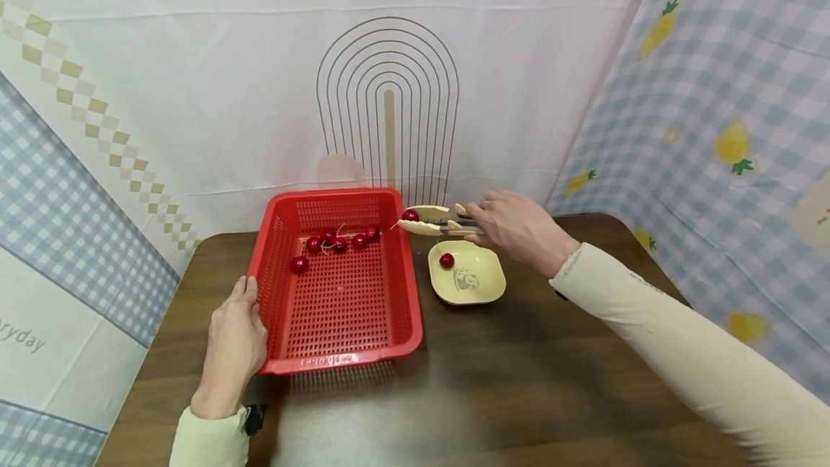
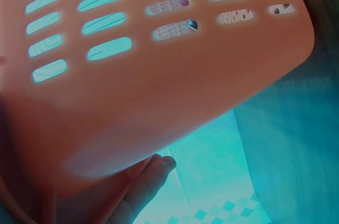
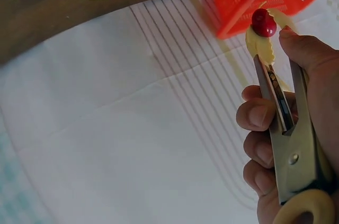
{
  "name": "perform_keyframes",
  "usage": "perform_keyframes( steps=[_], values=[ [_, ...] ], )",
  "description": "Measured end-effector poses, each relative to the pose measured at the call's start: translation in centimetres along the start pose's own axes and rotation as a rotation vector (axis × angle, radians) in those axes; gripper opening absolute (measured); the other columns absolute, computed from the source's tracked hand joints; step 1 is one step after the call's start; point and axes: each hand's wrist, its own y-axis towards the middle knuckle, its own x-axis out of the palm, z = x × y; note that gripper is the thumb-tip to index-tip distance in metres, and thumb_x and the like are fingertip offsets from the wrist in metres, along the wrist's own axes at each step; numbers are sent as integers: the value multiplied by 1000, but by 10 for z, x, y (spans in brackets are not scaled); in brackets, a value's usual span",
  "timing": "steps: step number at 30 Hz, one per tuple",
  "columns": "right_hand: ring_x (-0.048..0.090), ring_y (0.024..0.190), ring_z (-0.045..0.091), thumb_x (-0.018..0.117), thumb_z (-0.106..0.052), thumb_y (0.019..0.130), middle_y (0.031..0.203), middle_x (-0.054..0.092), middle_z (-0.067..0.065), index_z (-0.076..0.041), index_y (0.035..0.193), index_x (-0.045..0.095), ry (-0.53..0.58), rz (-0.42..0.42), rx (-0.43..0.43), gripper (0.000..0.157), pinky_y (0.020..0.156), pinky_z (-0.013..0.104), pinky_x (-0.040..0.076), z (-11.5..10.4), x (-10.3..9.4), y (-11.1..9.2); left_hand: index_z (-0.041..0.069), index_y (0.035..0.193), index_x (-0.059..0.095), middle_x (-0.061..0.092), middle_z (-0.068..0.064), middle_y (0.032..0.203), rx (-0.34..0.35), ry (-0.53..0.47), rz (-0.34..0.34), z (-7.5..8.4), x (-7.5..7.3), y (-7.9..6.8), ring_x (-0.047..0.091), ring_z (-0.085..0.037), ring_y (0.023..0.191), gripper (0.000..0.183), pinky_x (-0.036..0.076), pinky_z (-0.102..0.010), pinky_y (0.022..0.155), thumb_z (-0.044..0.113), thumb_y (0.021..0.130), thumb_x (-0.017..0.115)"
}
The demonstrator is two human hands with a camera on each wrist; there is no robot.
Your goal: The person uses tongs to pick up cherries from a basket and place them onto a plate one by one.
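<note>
My left hand (image 1: pixel 235 337) grips the left rim of a red perforated plastic basket (image 1: pixel 410 308); its fingers (image 2: pixel 151 181) show under the rim in the left wrist view. Several dark red cherries (image 1: pixel 314 244) with stems lie toward the back of the basket. My right hand (image 1: pixel 521 230) holds metal tongs (image 3: pixel 291 166) with cream scalloped tips. Between those tips is one cherry (image 3: pixel 263 23), beside the basket's right rim. Below the tongs sits a pale yellow dish (image 1: pixel 485 265) with a panda print and one cherry (image 1: pixel 447 260) in it.
Basket and dish are on a dark wooden table (image 1: pixel 506 380). A white patterned cloth (image 1: pixel 246 92) hangs right behind it. Blue checked cloth (image 1: pixel 726 92) with pineapple prints hangs along the right side, and more checked cloth (image 1: pixel 65 193) is at the left.
</note>
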Motion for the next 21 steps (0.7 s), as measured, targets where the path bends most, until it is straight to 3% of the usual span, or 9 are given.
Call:
perform_keyframes(
  steps=[8, 15, 21],
  values=[
    [55, 67, 29, 70, -35, 96, 69, 53, 8, -5, 93, 57, 53, 62, 92, 33, 62, 44, 54, 8, 17, -24, -11, 148, 42, 40, -34, 155, 35, -7, 27, -1, 3, 0, 46, -57, 134, 47, 41, -66, 110, -5, 101, 44],
    [60, 71, 29, 66, -39, 99, 74, 60, 8, -2, 107, 62, 62, 7, 152, 38, 66, 46, 57, 11, 28, -42, -11, 149, 42, 40, -33, 155, 34, -6, 25, 0, 2, 0, 46, -57, 135, 48, 40, -66, 110, -4, 101, 44],
    [61, 66, 28, 65, -40, 99, 69, 57, 9, -1, 102, 61, 45, -25, 149, 39, 65, 44, 57, 9, 46, -54, -11, 148, 42, 40, -34, 155, 34, 0, 29, -1, 2, -1, 46, -57, 134, 47, 40, -66, 110, -5, 101, 44]
  ],
)
